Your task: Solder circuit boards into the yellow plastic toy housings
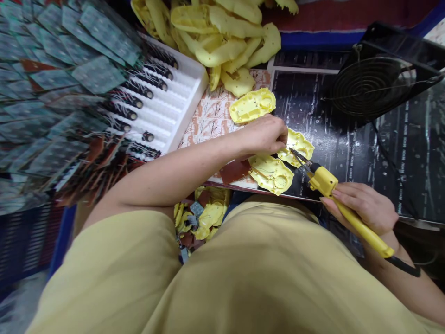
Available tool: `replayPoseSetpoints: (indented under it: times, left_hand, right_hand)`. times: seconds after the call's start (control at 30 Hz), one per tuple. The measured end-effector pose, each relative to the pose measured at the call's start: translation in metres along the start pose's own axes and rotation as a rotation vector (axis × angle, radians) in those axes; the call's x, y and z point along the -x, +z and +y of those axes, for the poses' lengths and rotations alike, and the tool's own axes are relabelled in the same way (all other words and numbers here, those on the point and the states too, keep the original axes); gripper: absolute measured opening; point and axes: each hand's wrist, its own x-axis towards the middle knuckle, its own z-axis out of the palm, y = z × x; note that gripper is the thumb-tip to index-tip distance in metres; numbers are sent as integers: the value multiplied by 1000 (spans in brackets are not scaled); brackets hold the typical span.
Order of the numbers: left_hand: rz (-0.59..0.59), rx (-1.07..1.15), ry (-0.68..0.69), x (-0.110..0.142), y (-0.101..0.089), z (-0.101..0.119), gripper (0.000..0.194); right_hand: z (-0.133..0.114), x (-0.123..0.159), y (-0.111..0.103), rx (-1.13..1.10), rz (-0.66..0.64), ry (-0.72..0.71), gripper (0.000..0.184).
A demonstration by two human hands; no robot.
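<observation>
My right hand (363,206) is closed round the handle of a yellow soldering iron (339,202). Its dark tip points up-left onto a small yellow plastic shell (299,144) on the black work mat (347,139). My left hand (266,134) reaches in from the left, fingers pinched at the edge of that same shell. A second yellow shell (271,172) with thin wires lies just in front of it. A third shell (252,105) lies beyond my left hand.
A heap of yellow shells (222,37) lies at the back. A white tray (181,99) with dark cylindrical parts stands left, beside stacks of green circuit boards (59,79). A black fan (375,86) stands at the right. More yellow parts (205,215) sit in a bin by my lap.
</observation>
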Motion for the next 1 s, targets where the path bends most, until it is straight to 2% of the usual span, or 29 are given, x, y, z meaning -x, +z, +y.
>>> replayPoseSetpoints:
  times: [0.1, 0.23, 0.53, 0.63, 0.77, 0.87, 1.0]
  left_hand:
    - [13, 14, 13, -1, 2, -3, 19]
    - [46, 30, 73, -3, 6, -10, 19]
    - [40, 23, 67, -3, 6, -12, 18]
    - [41, 31, 86, -3, 6, -13, 19]
    - [33, 32, 77, -4, 6, -12, 19]
    - [21, 11, 64, -4, 6, -11, 20]
    - [27, -23, 72, -2, 5, -8, 21]
  right_hand:
    - [1, 5, -4, 28, -26, 34, 23]
    - [-1, 11, -10, 24, 7, 127, 18]
    - [0, -3, 0, -8, 36, 40, 24]
    - [1, -3, -7, -34, 3, 46, 24]
    - [5, 3, -17, -18, 29, 112, 15]
    - [7, 5, -17, -17, 43, 101, 24]
    - [6, 5, -11, 26, 105, 153, 49]
